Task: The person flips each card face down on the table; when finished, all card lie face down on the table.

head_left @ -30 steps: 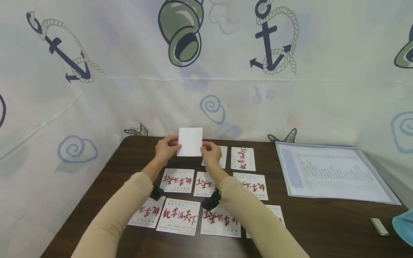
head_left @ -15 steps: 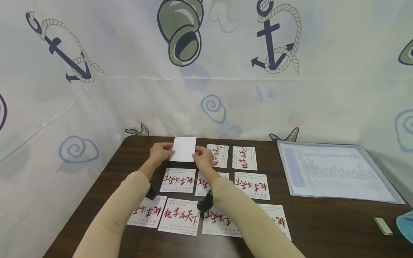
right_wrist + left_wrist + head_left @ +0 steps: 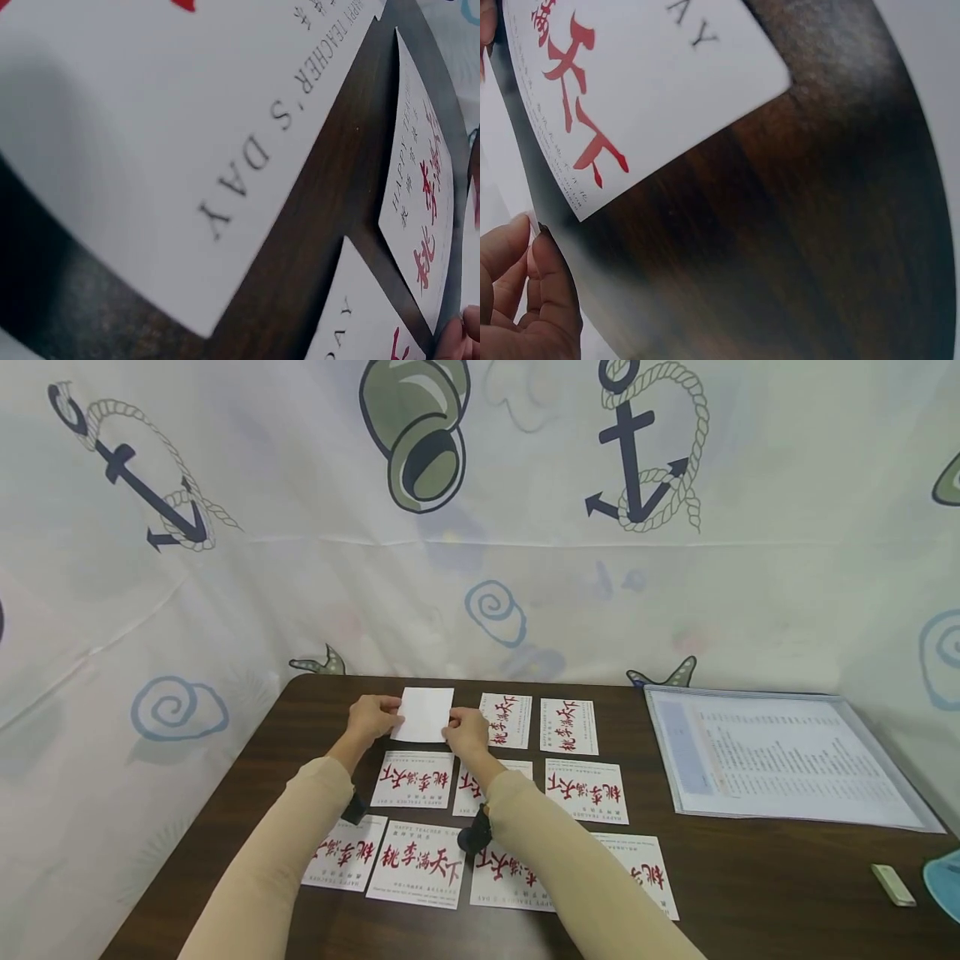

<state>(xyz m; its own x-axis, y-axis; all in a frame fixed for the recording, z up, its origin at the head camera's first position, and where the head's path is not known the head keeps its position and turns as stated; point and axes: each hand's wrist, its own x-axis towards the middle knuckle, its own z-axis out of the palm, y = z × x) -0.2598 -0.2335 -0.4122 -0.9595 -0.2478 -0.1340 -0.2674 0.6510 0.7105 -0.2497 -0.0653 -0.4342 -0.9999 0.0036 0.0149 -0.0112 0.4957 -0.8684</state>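
Note:
A card with its blank white side (image 3: 423,714) showing is at the back left of the table. My left hand (image 3: 372,717) pinches its left edge between thumb and fingers. On the opposite edge, my right hand (image 3: 468,732) holds it the same way. In the left wrist view the pinching left hand (image 3: 532,292) shows at the lower left, while the right wrist view catches only fingertips (image 3: 454,337) at its corner. Just right of my right hand lies a printed card (image 3: 506,721) with red characters. Another printed card (image 3: 412,779) lies in front of the blank one.
Several more red-lettered cards lie in rows, including one at the back (image 3: 567,727) and one in front (image 3: 417,865). My forearms cover parts of some. A large printed sheet (image 3: 787,756) lies at the right, near a small pale green bar (image 3: 893,885) and a light blue object (image 3: 945,883).
Both hands have brought the blank card down and slightly left, closer to the table. The printed card beside my right hand, partly covered before, is now more visible.

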